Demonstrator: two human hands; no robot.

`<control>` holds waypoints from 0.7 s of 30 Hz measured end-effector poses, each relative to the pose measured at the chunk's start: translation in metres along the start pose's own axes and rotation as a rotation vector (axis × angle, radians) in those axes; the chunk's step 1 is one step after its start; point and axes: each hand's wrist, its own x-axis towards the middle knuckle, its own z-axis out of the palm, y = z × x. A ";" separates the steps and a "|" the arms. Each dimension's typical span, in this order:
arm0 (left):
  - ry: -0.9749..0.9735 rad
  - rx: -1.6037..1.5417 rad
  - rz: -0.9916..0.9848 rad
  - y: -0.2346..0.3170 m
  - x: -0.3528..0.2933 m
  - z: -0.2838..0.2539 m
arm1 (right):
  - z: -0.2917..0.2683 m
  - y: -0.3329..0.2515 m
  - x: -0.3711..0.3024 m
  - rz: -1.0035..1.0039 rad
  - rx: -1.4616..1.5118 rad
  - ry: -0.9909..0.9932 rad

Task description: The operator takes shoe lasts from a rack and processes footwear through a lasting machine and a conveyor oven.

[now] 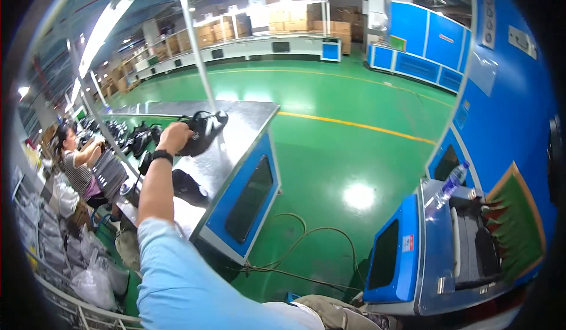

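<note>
My left hand (174, 136) reaches far out over a steel-topped work table (247, 115) and grips a black device with a strap (202, 130) that lies near the table's middle. A black watch band sits on that wrist, and a light blue sleeve covers the upper arm. A second black device (188, 186) lies on the table closer to me, just right of my forearm. My right hand is out of the picture.
More black devices (137, 140) line the conveyor to the left, where a seated person in a striped top (76, 168) works. A blue machine (439, 253) with a clear water bottle (447, 187) stands right. Cables (298, 244) trail across the green floor. White bags (94, 283) are piled lower left.
</note>
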 end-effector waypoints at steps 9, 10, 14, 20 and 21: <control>0.241 -0.309 -0.030 0.193 0.088 0.064 | 0.048 0.045 -0.038 0.453 0.212 0.220; 0.242 -0.327 0.179 0.240 0.083 0.062 | 0.059 0.051 -0.044 0.527 0.236 0.231; -0.031 -0.691 0.969 0.522 -0.004 0.065 | 0.096 0.060 -0.056 0.536 0.106 0.336; -0.550 -0.676 1.908 0.865 -0.187 0.006 | 0.055 0.017 -0.024 0.373 0.073 0.474; -0.373 -0.679 1.917 0.917 -0.201 0.014 | 0.050 0.009 -0.019 0.455 0.121 0.464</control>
